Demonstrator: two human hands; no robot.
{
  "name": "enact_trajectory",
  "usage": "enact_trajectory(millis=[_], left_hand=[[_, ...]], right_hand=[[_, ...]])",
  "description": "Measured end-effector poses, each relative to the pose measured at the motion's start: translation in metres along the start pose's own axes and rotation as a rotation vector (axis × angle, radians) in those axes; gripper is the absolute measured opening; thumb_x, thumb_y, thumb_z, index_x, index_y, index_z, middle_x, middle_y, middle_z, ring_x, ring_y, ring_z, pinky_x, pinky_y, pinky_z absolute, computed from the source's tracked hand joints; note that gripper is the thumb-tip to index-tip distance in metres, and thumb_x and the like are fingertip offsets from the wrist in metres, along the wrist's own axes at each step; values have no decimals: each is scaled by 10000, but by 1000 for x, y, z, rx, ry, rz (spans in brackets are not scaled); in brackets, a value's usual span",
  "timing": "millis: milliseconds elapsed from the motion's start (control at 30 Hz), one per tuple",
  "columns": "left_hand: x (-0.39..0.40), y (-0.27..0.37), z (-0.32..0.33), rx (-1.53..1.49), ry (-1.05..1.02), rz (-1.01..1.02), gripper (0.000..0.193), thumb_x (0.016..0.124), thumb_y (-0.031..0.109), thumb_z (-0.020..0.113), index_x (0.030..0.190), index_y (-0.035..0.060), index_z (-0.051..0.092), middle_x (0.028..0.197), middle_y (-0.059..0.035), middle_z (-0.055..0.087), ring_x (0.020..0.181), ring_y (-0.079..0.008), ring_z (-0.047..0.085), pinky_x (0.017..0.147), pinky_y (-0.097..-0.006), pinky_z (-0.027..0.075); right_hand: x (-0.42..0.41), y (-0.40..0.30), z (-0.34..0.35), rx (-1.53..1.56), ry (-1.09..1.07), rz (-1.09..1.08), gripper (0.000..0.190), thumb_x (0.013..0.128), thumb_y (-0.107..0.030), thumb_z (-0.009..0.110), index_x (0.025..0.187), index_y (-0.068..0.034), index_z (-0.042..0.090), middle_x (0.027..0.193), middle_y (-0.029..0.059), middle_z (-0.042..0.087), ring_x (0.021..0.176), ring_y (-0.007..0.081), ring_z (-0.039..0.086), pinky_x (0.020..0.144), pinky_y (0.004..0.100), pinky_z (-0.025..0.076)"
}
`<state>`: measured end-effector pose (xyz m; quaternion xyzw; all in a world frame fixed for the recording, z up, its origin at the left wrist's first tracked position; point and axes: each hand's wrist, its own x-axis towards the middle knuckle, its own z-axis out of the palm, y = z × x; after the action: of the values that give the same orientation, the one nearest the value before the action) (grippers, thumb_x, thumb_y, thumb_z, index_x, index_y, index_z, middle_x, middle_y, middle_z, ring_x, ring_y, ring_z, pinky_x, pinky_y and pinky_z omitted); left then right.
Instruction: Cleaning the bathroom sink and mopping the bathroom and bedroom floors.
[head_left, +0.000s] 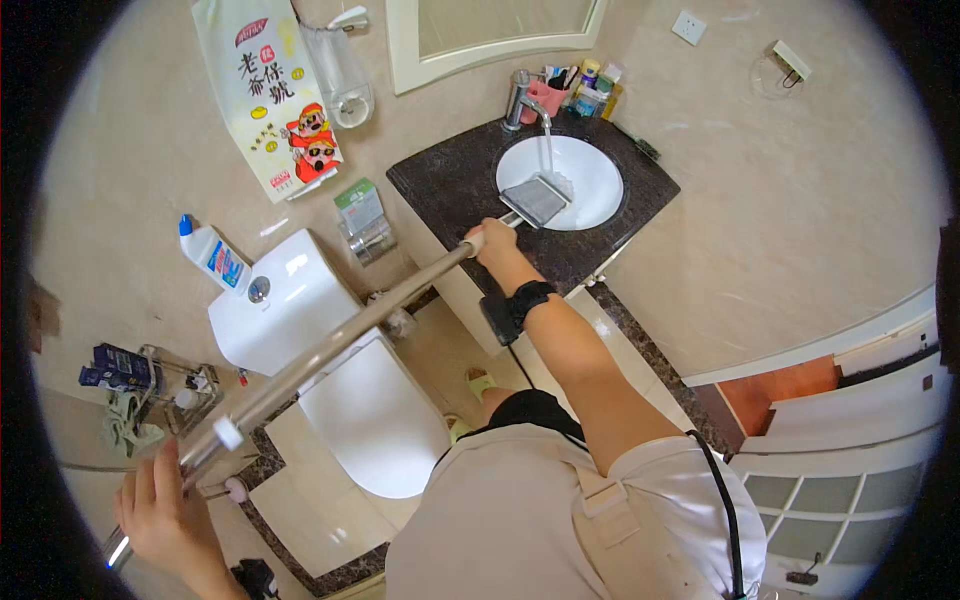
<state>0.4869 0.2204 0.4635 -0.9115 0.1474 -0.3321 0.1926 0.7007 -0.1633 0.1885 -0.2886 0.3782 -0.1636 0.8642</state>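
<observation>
A long metal pole (341, 337) runs diagonally from the lower left up to the washbasin. My right hand (495, 244) grips it close to its flat grey head (535, 201), which looks like a squeegee or scraper. The head is tilted over the white basin (600, 180), under water running from the faucet (536, 109). Farther down, near a white ring (227, 433) on the pole, my left hand (169, 510) has its fingers around the shaft. A black strapped device (517, 309) is on my right wrist.
Toiletries and pink cups (541, 101) crowd the back of the dark stone countertop (442, 169). Below the pole stands a toilet (375, 427), lid down, with a cleaner bottle (214, 255) on its tank. A wire rack (184, 382) is at left; an open doorway (780, 397) is at right.
</observation>
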Motion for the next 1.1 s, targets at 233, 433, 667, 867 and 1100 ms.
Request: enact_trajectory(millis=[233,433,667,867,1100], left_hand=[[-27,-31,-11,66,-93,-296,114,592,-5,554,684,61,537,612,-129,508,554,-287,490,478,-381,366],[-9,47,27,-62,-27,-209,152,554,17,554,658,127,551,596,-43,524,551,-225,495,485,-334,357],[-17,65,52,-119,-20,-162,169,532,26,545,672,120,557,556,-22,494,506,-197,465,464,-311,326],[-17,51,32,-57,10,-133,192,533,28,537,686,142,562,581,-7,502,521,-197,466,481,-313,342],[-32,6,0,25,26,-107,197,544,18,533,697,136,571,620,-29,528,566,-211,497,516,-310,381]], right_hand=[[-51,18,28,71,40,-7,72,753,-68,438,710,-17,411,583,117,454,482,209,469,418,351,400],[-200,44,58,-164,-91,20,142,730,-87,490,789,16,412,591,96,485,509,200,492,470,321,423],[-206,109,42,-286,-238,7,264,691,-63,501,839,70,327,646,134,501,502,216,519,467,335,444],[-189,67,54,17,-13,98,99,630,14,483,693,35,409,617,148,483,498,240,512,440,371,437],[-72,19,32,7,28,54,97,667,50,435,745,22,385,654,142,437,475,222,471,379,342,400]])
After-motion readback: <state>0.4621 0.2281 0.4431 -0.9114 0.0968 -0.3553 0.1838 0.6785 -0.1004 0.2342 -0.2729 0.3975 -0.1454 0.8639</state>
